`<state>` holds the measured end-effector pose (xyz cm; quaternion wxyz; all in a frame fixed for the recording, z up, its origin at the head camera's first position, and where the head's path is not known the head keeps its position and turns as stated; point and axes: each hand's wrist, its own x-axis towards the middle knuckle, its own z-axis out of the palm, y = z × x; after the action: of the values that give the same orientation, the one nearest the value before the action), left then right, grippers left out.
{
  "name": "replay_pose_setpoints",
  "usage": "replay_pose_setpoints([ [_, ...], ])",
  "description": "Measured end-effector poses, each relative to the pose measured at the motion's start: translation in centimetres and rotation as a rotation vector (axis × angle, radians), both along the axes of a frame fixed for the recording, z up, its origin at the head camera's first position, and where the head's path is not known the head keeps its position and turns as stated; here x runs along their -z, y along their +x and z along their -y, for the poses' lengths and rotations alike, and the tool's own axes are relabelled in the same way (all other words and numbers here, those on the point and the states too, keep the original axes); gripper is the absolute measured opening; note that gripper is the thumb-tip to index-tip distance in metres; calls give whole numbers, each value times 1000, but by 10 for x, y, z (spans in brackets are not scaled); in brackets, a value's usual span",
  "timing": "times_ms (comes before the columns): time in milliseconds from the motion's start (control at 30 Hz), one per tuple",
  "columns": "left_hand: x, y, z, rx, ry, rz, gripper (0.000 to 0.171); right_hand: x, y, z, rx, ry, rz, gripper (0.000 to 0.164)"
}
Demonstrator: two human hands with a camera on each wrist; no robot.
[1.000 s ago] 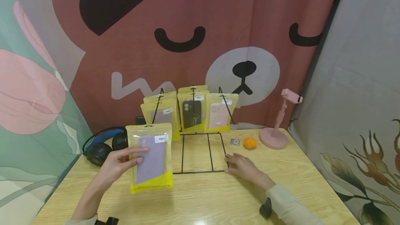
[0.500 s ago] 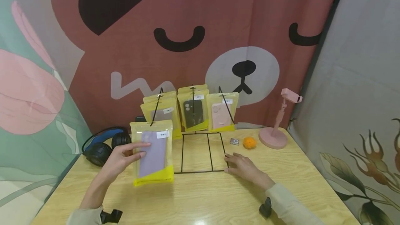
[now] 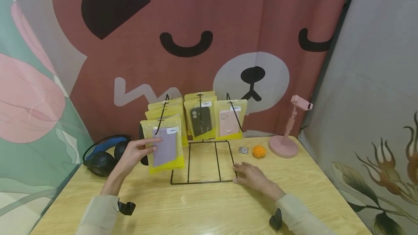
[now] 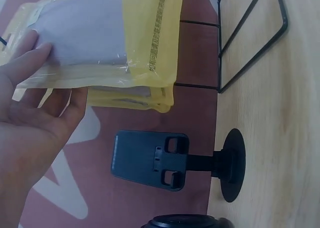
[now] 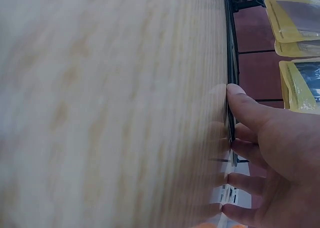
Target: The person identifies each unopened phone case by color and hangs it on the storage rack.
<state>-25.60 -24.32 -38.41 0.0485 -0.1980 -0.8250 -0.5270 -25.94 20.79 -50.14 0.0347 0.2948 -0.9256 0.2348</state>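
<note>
My left hand point(image 3: 135, 155) pinches the left side of a yellow-edged pouch with a purple phone case point(image 3: 164, 148) between thumb and fingers. A slanted black hook point(image 3: 159, 127) passes through the slot at its top, with the hook's tip in front of the pouch. Similar pouches hang behind it. My right hand point(image 3: 256, 178) rests on the table, its thumb point(image 5: 237, 90) and fingertips touching the right side of the black wire display rack point(image 3: 218, 162). In the left wrist view, the purple case point(image 4: 82, 30) lies beside my fingers.
A pouch with a dark phone case point(image 3: 200, 122) hangs at centre, one with a pink case point(image 3: 228, 122) at right. Black headphones point(image 3: 102, 162) and a black phone stand point(image 4: 150, 160) are at left. A small silver gadget point(image 3: 243, 150), orange ball point(image 3: 259, 151) and pink stand point(image 3: 283, 146) sit right.
My left hand has moved the purple-case pouch up, back and slightly right, and its top has slid further along the left hook. My right hand has stayed at the rack's side.
</note>
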Motion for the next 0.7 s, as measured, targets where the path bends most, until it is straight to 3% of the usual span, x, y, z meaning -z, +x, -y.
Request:
replay_pose_setpoints([
  [200, 2, -18, -2, 34, 45, 18, 35, 0, 1, -3, 15, 4, 4, 54],
  [433, 6, -21, -1, 37, 53, 54, 39, -4, 5, -5, 18, -8, 9, 54],
  [567, 10, -4, 5, -4, 15, 38, 39, -4, 5, -2, 10, -7, 20, 54],
  [633, 14, 11, 8, -43, -37, -31, 37, -4, 5, 0, 2, 3, 28, 53],
  [700, 18, 28, 11, -106, -108, -149, 34, -4, 3, 2, -6, 27, 27, 53],
])
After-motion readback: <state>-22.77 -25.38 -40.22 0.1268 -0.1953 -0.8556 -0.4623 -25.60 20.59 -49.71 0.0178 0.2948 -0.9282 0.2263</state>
